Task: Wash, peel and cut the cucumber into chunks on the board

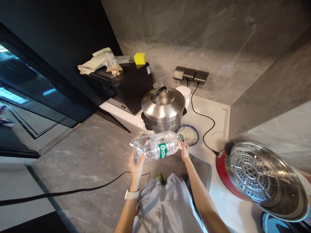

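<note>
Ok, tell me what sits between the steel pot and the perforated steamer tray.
Head view: a blue-rimmed plate and a black cord lie between the steel pot and steamer tray.

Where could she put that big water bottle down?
Bare white counter lies between the blue-rimmed plate and the grey wall, crossed by a black cord. It is crowded round the steel pot and by the perforated steamer tray. Both hands hold the bottle.
</note>
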The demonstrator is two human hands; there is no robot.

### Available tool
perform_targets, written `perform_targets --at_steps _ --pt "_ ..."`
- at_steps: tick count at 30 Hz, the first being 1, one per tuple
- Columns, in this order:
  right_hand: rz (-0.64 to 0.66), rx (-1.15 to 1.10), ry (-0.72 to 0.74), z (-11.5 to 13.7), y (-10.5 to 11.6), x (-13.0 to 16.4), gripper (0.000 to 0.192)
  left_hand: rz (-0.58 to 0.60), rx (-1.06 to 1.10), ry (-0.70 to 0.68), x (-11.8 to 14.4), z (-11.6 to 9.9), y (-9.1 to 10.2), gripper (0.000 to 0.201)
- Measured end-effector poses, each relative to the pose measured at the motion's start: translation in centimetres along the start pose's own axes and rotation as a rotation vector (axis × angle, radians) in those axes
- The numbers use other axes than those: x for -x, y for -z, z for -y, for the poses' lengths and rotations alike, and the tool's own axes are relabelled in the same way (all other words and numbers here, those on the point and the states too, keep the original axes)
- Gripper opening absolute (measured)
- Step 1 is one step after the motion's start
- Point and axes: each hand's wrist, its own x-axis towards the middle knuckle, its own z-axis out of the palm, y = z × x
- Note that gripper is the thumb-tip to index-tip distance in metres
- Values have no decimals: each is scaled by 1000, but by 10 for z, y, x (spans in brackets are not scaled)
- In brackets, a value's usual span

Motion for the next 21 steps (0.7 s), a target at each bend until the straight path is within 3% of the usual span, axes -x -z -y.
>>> perform_targets --at_steps 21 --pt "-34 -23 -27 -1 0 -1 44 -18 -63 -32 -1 -2 0 65"
